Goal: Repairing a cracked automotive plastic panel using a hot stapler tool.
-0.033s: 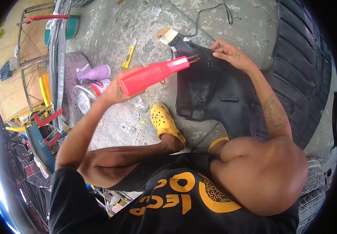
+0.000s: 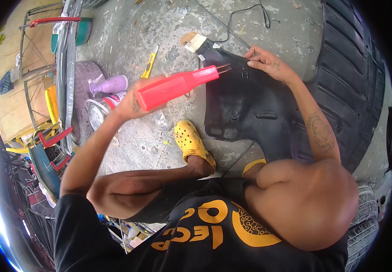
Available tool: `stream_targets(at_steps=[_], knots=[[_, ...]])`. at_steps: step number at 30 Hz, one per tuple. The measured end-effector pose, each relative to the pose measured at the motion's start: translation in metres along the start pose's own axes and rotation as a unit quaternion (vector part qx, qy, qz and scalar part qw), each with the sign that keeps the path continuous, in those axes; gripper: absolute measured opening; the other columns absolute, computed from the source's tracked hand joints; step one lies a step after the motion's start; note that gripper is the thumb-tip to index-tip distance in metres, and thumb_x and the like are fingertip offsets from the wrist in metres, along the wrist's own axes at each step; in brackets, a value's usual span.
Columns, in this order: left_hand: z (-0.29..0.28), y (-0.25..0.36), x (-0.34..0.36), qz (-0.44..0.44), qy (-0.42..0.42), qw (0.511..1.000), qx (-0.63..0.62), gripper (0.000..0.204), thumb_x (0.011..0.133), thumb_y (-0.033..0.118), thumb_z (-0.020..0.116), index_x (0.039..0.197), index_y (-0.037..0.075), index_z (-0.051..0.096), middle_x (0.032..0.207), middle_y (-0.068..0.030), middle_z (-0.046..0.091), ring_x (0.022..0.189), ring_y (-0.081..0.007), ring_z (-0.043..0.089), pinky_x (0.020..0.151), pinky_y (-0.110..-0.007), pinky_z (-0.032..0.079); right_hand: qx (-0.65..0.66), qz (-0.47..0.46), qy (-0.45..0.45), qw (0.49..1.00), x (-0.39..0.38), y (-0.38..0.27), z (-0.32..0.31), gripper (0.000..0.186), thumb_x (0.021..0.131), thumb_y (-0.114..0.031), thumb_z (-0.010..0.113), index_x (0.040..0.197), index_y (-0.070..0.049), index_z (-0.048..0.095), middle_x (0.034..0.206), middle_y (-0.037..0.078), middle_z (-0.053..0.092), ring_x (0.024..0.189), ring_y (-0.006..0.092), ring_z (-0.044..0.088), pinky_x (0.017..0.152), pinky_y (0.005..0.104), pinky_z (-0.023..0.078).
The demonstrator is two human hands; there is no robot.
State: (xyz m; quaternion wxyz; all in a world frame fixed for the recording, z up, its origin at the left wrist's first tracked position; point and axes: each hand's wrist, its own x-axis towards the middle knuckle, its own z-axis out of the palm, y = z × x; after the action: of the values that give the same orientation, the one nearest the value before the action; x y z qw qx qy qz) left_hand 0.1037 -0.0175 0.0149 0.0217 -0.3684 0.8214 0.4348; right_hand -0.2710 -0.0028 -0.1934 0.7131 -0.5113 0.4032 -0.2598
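Left grip (image 2: 134, 102): we have our fingers clamped round the back end of a red plastic tool (image 2: 177, 85), held up off the floor, its two metal prongs (image 2: 223, 68) aimed at the black plastic panel (image 2: 250, 106) and hovering just at the panel's upper left edge; touching or not, we can't tell. Right grip (image 2: 265, 63): fingers together, pressed flat on the panel's top edge, just right of the prongs, clamped on nothing. Panel lies flat on the concrete floor (image 2: 137, 36), which serves as our worktop. A taped tan corner piece (image 2: 195, 41) sits at the panel's top left tip. Our yellow clog (image 2: 193, 144) rests on the floor just left of the panel's lower edge. Yellow utility knife (image 2: 149, 65) lies well left of the panel, purple bottle (image 2: 109, 85) further left still. Large black tyre (image 2: 354, 77) curves round the panel's right side. Black cable (image 2: 250, 11) runs across the floor above the panel.
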Motion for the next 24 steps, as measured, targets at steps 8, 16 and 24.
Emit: stream_targets(at_steps=[8,16,24], knots=[[-0.004,-0.020,0.012,0.077,-0.031,0.994,0.073,0.040,0.077,0.007,0.075,0.113,0.002,0.061,0.101,-0.0156,0.064,0.090,-0.0358,0.063,0.081,-0.039,0.050,-0.012,-0.041,-0.006,0.999,-0.003,-0.008,-0.001,0.025,0.098,-0.018,0.060,0.118,-0.006,0.052,0.111,0.004,0.065,0.105,0.0101,0.055,0.096,0.0274,0.041],[0.002,-0.029,0.038,0.043,-0.059,0.997,0.036,0.036,0.073,0.007,0.075,0.105,0.002,0.060,0.089,-0.0131,0.059,0.081,-0.0346,0.059,0.074,-0.039,0.048,0.073,-0.005,-0.063,0.995,0.001,-0.009,-0.007,0.028,0.097,-0.021,0.062,0.119,-0.007,0.053,0.108,0.002,0.065,0.100,0.0084,0.055,0.092,0.0265,0.042],[0.003,-0.029,0.044,0.063,-0.052,0.996,0.036,0.036,0.072,0.010,0.075,0.104,0.003,0.060,0.089,-0.0134,0.060,0.080,-0.0359,0.060,0.073,-0.040,0.049,0.079,-0.011,-0.061,0.995,0.002,-0.005,-0.010,0.028,0.096,-0.021,0.062,0.119,-0.008,0.054,0.111,0.003,0.063,0.104,0.0093,0.054,0.094,0.0266,0.041]])
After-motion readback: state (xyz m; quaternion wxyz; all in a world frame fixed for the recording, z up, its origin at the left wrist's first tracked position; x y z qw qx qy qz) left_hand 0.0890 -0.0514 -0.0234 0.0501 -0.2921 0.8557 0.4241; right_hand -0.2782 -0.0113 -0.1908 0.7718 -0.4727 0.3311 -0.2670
